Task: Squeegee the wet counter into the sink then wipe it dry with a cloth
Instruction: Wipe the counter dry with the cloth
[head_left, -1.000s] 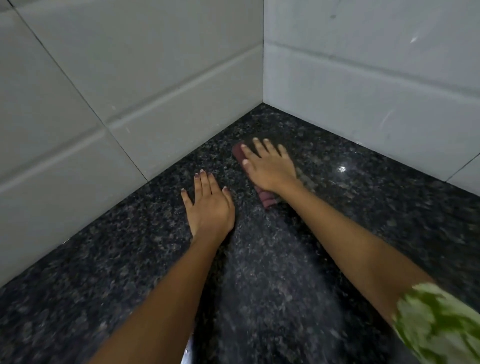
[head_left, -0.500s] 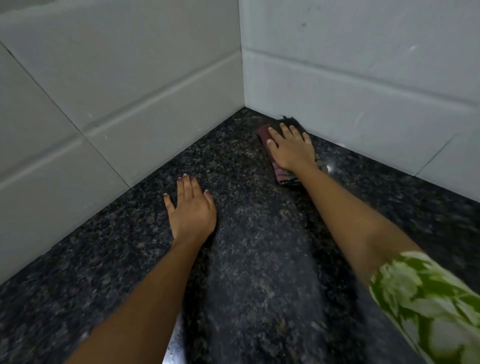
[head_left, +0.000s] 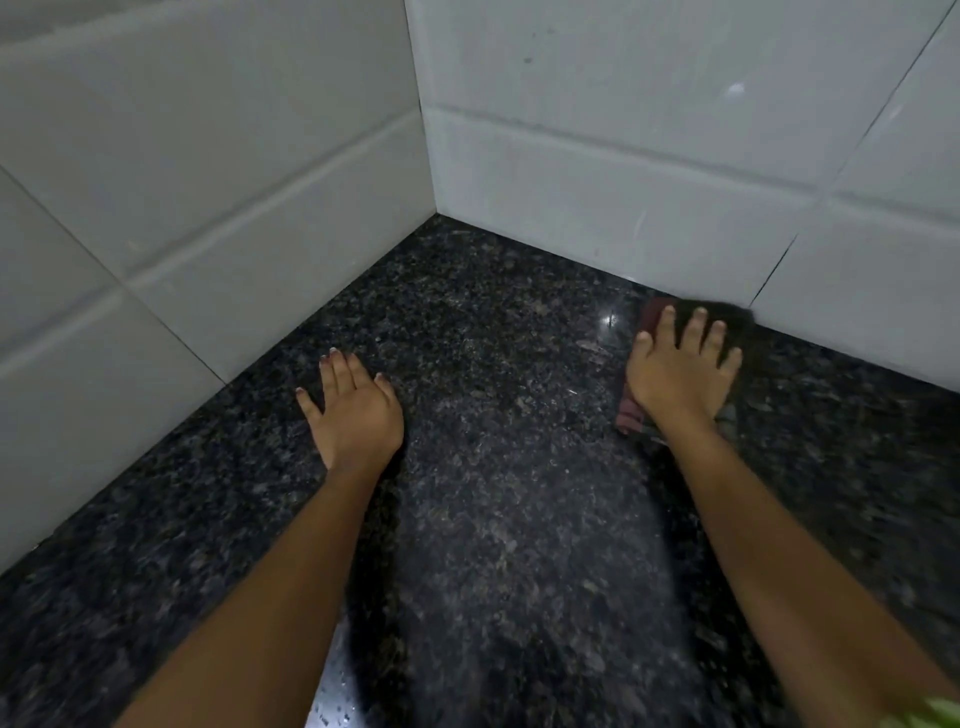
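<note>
A dark speckled granite counter fills the lower view and runs into a corner of white wall tiles. My right hand presses flat on a dark red and black cloth, fingers spread, close to the right wall. Most of the cloth is hidden under the hand; its far edge is blurred. My left hand lies flat on the bare counter with fingers apart, holding nothing. A duller, smeared band crosses the counter between my arms. No squeegee or sink is in view.
White tiled walls meet at a corner behind the counter and bound it on the left and the right. A bright glint shows on the stone left of the cloth. Small water drops sit at the bottom edge.
My right hand has slid the cloth from the middle of the counter toward the corner, then rightward along the right wall. My left hand has stayed planted in place.
</note>
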